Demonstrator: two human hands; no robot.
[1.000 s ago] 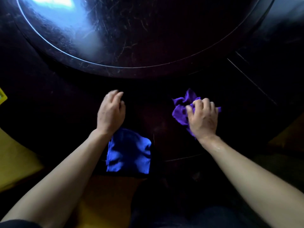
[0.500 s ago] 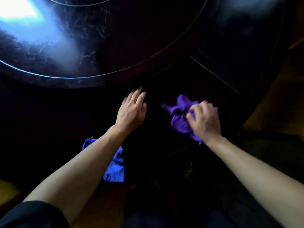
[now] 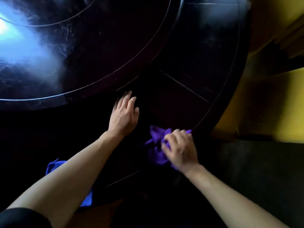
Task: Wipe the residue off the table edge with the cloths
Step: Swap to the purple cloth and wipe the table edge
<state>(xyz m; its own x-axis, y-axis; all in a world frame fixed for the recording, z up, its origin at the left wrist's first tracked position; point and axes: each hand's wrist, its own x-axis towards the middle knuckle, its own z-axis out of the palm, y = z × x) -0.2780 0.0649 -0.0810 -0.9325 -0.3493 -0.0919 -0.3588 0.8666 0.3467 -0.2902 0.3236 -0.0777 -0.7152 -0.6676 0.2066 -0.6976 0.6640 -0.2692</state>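
Right hand bunches purple cloth near table right edge. Left hand spread flat, empty. Blue cloth at near edge. Soft, light; grip wadded.

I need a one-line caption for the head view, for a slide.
Right hand grips purple cloth at table edge; left hand rests flat.

Dining rm, home or restaurant, big round dark wood table w/ raised centre turntable, yellow seat beside.
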